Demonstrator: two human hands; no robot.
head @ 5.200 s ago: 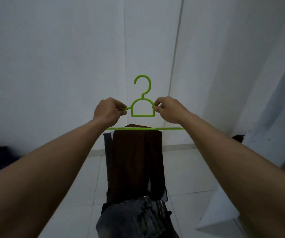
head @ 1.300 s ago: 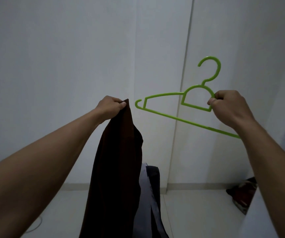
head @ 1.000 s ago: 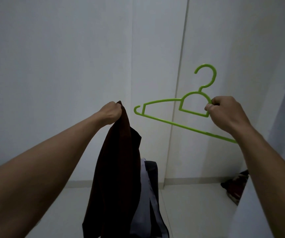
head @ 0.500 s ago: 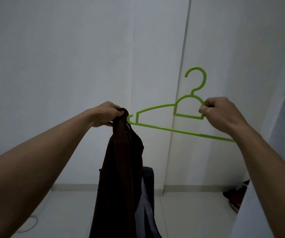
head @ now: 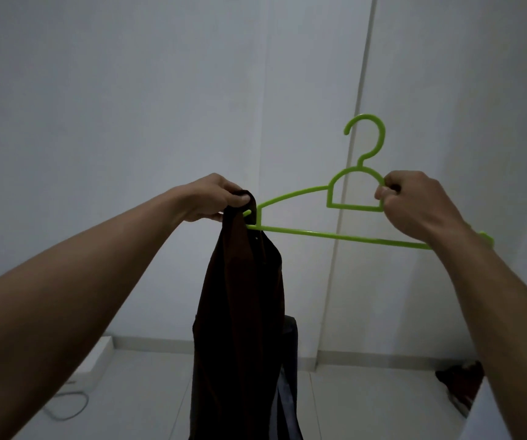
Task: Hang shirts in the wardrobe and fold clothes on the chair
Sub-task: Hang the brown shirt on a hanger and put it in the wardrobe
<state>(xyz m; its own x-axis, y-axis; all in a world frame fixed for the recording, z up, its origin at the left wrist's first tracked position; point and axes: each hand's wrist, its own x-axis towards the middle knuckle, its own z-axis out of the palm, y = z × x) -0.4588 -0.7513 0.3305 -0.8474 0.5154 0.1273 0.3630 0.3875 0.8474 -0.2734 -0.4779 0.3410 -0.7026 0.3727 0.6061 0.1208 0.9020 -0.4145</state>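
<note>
Hanger: lime-green plastic hanger was held high before the wall, hook up, its long bar sloping slightly down toward 3 o'clock, where its far end showed past the right wrist.
Right hand: right hand had its fingers curled tight round the 3 o'clock side of the hanger's small loop under the hook, thumb and forefinger pinching the plastic.
Left hand: left hand, at 9 o'clock of the hanger, had its fingers closed on the bunched top of the shirt.
Shirt: dark brown shirt hung straight down from that grip in a narrow fold. The hanger's 9 o'clock tip touched its top edge; whether the tip was inside the cloth could not be told.
In the way: shirt hid most of a dark chair back with grey cloth draped on it, directly behind at 6 o'clock.
Around: white box stood against the skirting at 8 o'clock, with a thin cable looped on the floor just beside it. A dark reddish heap lay at 4 o'clock, too dim to name.
Floor: pale and tiled, with faint joints.
Room: plain white wall with a vertical seam running up it at 1 o'clock; the light was dim.
</note>
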